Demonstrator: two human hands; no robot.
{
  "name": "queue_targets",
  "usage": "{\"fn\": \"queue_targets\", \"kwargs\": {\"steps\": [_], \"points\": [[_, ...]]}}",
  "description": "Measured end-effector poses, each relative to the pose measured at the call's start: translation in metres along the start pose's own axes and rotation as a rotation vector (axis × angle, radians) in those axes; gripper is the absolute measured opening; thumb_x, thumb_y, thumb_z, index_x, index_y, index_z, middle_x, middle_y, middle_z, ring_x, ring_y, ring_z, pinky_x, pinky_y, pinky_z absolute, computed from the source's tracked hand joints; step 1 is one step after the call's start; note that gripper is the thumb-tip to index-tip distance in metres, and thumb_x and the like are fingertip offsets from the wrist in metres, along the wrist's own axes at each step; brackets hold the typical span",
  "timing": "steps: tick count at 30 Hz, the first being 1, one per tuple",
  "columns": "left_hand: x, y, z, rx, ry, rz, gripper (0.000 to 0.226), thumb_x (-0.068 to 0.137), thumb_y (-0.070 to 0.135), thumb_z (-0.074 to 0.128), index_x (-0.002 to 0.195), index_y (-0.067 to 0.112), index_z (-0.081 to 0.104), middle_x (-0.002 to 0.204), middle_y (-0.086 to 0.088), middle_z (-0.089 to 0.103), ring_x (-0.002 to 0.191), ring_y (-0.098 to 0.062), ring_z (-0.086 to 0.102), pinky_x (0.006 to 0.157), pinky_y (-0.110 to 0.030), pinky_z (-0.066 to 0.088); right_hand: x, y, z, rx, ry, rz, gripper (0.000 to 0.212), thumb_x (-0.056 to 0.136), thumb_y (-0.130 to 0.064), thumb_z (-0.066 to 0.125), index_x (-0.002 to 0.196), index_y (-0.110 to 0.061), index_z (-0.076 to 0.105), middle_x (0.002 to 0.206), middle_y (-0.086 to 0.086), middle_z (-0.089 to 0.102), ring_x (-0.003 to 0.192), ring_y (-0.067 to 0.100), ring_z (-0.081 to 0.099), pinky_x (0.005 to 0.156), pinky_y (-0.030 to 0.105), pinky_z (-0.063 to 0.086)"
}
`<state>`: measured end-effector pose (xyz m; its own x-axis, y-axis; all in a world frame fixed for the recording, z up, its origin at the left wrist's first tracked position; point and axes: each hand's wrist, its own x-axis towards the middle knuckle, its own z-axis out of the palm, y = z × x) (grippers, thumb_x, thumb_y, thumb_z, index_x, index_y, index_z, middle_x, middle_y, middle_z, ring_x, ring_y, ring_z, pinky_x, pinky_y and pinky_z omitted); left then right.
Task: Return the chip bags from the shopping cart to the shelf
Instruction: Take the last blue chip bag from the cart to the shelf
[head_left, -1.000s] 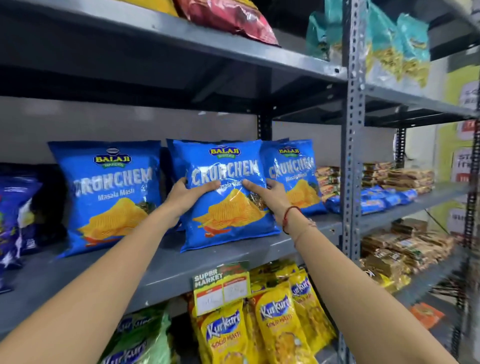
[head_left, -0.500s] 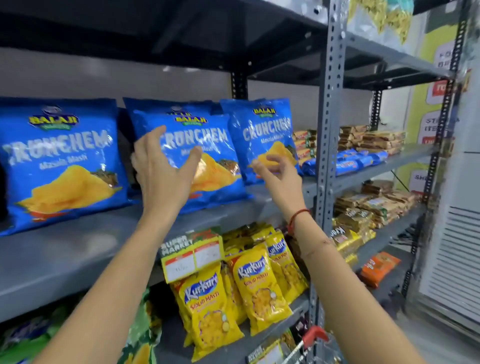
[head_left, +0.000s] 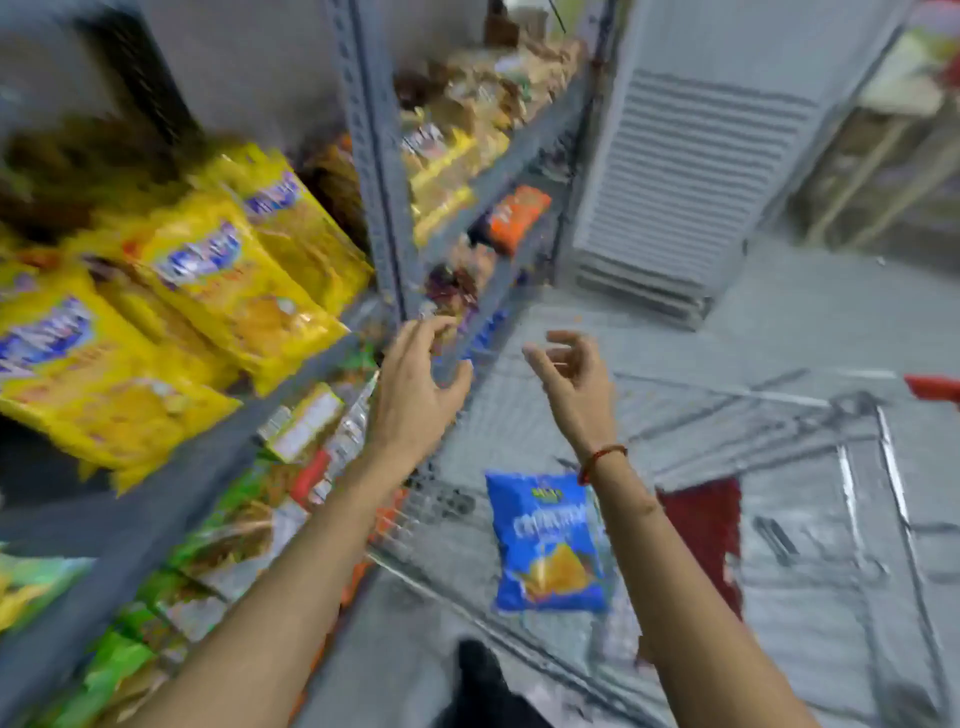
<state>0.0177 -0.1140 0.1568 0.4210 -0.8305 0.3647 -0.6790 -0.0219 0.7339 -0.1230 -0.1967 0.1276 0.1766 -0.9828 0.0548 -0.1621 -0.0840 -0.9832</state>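
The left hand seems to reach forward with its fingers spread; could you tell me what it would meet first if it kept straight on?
Probably the grey upright post of the shelf rack: the left hand has fingertips just below it. Blur leaves depth uncertain.

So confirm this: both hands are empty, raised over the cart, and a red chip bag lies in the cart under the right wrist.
Wrong on one point: the chip bag in the cart is blue, not red, as the head view shows. The rest stands: the left hand and right hand are both empty and open over the cart, and the bag lies below the right wrist.
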Motion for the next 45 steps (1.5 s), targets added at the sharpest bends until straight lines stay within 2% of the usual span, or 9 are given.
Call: {"fn": "queue_targets", "kwargs": {"steps": [5, 14, 22, 25, 27, 29, 33, 38, 45], "points": [[-0.040, -0.067, 0.102, 0.074, -0.413, -0.222, 0.045, 0.076, 0.006, 0.069, 0.117, -0.003, 0.054, 0.114, -0.026, 0.058, 0.111, -0.037, 0.054, 0.096, -0.037, 0.036, -0.021, 0.128, -0.053, -0.214, 0.037, 0.326, 0.035, 0.082, -0.020, 0.070, 0.108, 0.000, 0.058, 0.090, 0.023, 0.065, 0.079, 0.023, 0.060, 0.079, 0.040, 0.051], [-0.103, -0.150, 0.223, 0.181, -0.966, -0.518, 0.064, 0.079, 0.022, 0.072, 0.131, 0.002, 0.043, 0.138, -0.021, 0.047, 0.127, -0.034, 0.042, 0.099, -0.035, 0.035, -0.049, 0.298, -0.085, -0.457, -0.179, 0.728, 0.079, 0.075, -0.041, 0.075, 0.134, -0.001, 0.041, 0.134, 0.023, 0.051, 0.121, 0.037, 0.051, 0.099, 0.043, 0.044], [-0.123, -0.205, 0.280, -0.081, -0.752, -1.208, 0.072, 0.087, 0.056, 0.046, 0.141, 0.009, 0.034, 0.149, -0.012, 0.037, 0.131, -0.029, 0.040, 0.110, -0.039, 0.031, -0.031, 0.373, -0.072, -0.248, -0.092, 0.924, 0.078, 0.077, -0.041, 0.073, 0.136, -0.005, 0.037, 0.124, 0.018, 0.059, 0.108, 0.030, 0.059, 0.091, 0.041, 0.051], [-0.139, -0.214, 0.292, -0.295, -0.832, -1.321, 0.045, 0.090, 0.055, 0.040, 0.114, 0.019, 0.052, 0.132, -0.004, 0.050, 0.094, -0.012, 0.063, 0.077, -0.027, 0.050, -0.030, 0.394, -0.073, -0.248, -0.100, 0.941, 0.064, 0.076, -0.038, 0.074, 0.124, -0.010, 0.043, 0.109, 0.010, 0.056, 0.100, 0.024, 0.055, 0.090, 0.036, 0.047], [-0.143, -0.214, 0.299, -0.416, -0.830, -1.343, 0.030, 0.089, 0.051, 0.045, 0.106, 0.027, 0.053, 0.123, 0.001, 0.056, 0.081, -0.009, 0.064, 0.067, -0.023, 0.048, -0.027, 0.402, -0.073, -0.203, -0.098, 0.964, 0.056, 0.074, -0.033, 0.077, 0.113, -0.012, 0.042, 0.119, 0.011, 0.057, 0.109, 0.027, 0.056, 0.099, 0.039, 0.045], [-0.144, -0.217, 0.302, -0.456, -0.795, -1.349, 0.045, 0.085, 0.052, 0.052, 0.120, 0.025, 0.053, 0.131, 0.000, 0.057, 0.104, -0.019, 0.060, 0.088, -0.031, 0.047, -0.024, 0.406, -0.073, -0.143, -0.100, 1.005, 0.065, 0.071, -0.031, 0.079, 0.121, -0.002, 0.048, 0.130, 0.017, 0.057, 0.115, 0.032, 0.058, 0.099, 0.042, 0.048], [-0.138, -0.219, 0.295, -0.586, -0.785, -1.421, 0.046, 0.082, 0.047, 0.061, 0.120, 0.023, 0.057, 0.121, -0.004, 0.063, 0.082, -0.011, 0.068, 0.065, -0.027, 0.056, -0.023, 0.395, -0.070, -0.076, -0.094, 1.017, 0.056, 0.070, -0.030, 0.081, 0.113, 0.003, 0.065, 0.090, 0.010, 0.072, 0.065, 0.013, 0.066, 0.054, 0.020, 0.057], [-0.124, -0.215, 0.274, -0.674, -0.796, -1.376, 0.072, 0.064, 0.048, 0.077, 0.124, 0.014, 0.058, 0.119, -0.014, 0.067, 0.102, -0.027, 0.067, 0.094, -0.045, 0.051, -0.025, 0.363, -0.063, 0.144, -0.023, 0.994, 0.038, 0.071, -0.023, 0.080, 0.097, 0.003, 0.071, 0.112, 0.030, 0.067, 0.092, 0.035, 0.067, 0.087, 0.059, 0.053], [-0.102, -0.207, 0.212, -0.644, -0.754, -1.264, 0.097, 0.041, 0.049, 0.091, 0.125, 0.018, 0.054, 0.116, -0.009, 0.069, 0.101, -0.030, 0.068, 0.094, -0.050, 0.051, -0.036, 0.291, -0.060, 0.276, -0.067, 0.843, 0.035, 0.061, -0.033, 0.083, 0.088, -0.012, 0.076, 0.086, 0.008, 0.078, 0.082, 0.028, 0.074, 0.068, 0.031, 0.058]]}}
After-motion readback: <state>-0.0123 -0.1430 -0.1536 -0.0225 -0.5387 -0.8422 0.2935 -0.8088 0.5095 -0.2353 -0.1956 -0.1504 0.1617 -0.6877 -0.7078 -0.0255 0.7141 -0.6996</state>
